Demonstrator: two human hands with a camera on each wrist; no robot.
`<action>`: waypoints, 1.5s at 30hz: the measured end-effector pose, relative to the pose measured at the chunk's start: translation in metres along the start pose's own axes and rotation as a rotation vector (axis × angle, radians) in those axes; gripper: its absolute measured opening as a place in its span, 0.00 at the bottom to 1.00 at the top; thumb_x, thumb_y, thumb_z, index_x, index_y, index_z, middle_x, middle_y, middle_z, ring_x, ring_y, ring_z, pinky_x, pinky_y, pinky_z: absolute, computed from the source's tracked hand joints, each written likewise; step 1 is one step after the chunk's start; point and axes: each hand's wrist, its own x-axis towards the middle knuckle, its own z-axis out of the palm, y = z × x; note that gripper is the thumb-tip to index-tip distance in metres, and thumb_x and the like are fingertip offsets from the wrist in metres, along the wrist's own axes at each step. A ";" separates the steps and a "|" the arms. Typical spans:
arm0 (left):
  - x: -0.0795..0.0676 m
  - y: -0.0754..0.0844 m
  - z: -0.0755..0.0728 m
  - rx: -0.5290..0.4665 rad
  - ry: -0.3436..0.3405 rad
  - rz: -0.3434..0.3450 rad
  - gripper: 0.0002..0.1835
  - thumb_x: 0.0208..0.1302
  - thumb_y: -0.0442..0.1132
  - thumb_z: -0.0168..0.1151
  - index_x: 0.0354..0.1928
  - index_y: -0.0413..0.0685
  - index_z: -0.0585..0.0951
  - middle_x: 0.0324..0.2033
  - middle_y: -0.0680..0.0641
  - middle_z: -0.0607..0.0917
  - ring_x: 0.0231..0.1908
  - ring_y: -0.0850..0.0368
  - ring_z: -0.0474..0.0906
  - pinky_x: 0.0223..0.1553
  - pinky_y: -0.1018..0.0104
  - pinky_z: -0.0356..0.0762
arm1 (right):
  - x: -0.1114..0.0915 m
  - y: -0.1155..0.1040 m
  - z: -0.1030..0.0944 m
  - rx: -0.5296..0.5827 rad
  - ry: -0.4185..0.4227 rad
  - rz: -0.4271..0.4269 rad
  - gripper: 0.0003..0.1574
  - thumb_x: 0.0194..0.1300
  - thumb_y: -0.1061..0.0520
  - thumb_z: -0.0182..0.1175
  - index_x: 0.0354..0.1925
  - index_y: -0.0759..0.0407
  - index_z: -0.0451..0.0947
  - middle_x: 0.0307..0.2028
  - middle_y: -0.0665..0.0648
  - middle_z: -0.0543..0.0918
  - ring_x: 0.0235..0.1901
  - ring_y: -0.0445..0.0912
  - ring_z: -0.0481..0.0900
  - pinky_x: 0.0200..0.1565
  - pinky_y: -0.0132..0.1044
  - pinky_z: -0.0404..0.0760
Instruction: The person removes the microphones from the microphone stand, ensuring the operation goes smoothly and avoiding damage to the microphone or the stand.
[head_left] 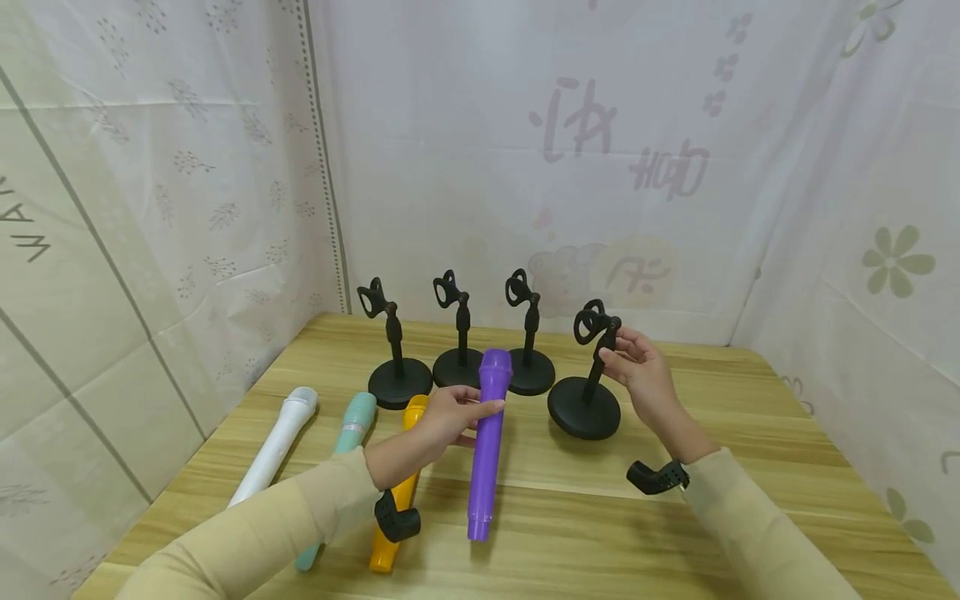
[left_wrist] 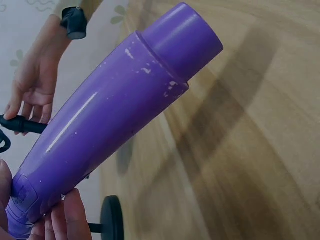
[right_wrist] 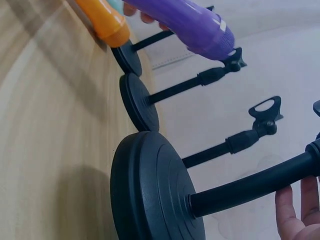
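Note:
My left hand (head_left: 448,417) grips a purple microphone (head_left: 486,475) around its middle, thumb across the front. Its head points away from me, and in the left wrist view its shadow falls on the wood beside it. With the fingers and thumb of my right hand (head_left: 649,382), I hold the pole of the rightmost black microphone stand (head_left: 584,408) just below its clip. This stand leans a little, its round base (right_wrist: 150,190) tilted over the table. Left of it, three similar stands, a near one (head_left: 529,367), a middle one (head_left: 459,362) and a left one (head_left: 400,383), stand upright.
An orange microphone (head_left: 384,546), a mint-green microphone (head_left: 358,417) and a white microphone (head_left: 273,446) lie on the left of the wooden table (head_left: 600,542), partly behind my left arm. Printed cloth (head_left: 465,167) hangs around the back and sides.

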 end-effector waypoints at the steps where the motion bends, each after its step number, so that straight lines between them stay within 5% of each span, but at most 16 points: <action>1: 0.000 -0.001 0.001 -0.002 0.001 -0.010 0.28 0.55 0.50 0.74 0.48 0.35 0.78 0.38 0.40 0.82 0.33 0.50 0.79 0.32 0.54 0.84 | 0.002 0.000 -0.001 -0.001 0.001 -0.005 0.20 0.64 0.64 0.64 0.53 0.56 0.71 0.43 0.52 0.76 0.40 0.40 0.82 0.45 0.35 0.82; 11: 0.000 -0.014 0.006 0.012 -0.010 -0.023 0.26 0.55 0.50 0.73 0.45 0.36 0.78 0.35 0.41 0.82 0.31 0.51 0.79 0.32 0.54 0.84 | 0.023 -0.001 -0.009 0.009 0.016 -0.027 0.20 0.64 0.64 0.64 0.53 0.57 0.72 0.42 0.52 0.78 0.39 0.40 0.82 0.45 0.37 0.82; 32: -0.003 -0.027 0.008 0.102 -0.008 -0.049 0.26 0.55 0.50 0.73 0.45 0.34 0.78 0.31 0.42 0.81 0.27 0.52 0.79 0.29 0.57 0.84 | 0.061 0.012 -0.026 0.009 0.156 0.063 0.21 0.62 0.64 0.66 0.52 0.52 0.74 0.43 0.53 0.76 0.37 0.39 0.82 0.42 0.33 0.82; 45: -0.002 -0.037 0.010 0.160 0.014 -0.036 0.22 0.54 0.50 0.75 0.36 0.37 0.79 0.25 0.44 0.80 0.23 0.54 0.79 0.30 0.55 0.84 | 0.076 0.020 -0.032 -0.018 0.198 0.096 0.25 0.62 0.62 0.67 0.56 0.53 0.73 0.47 0.55 0.74 0.41 0.40 0.80 0.53 0.42 0.78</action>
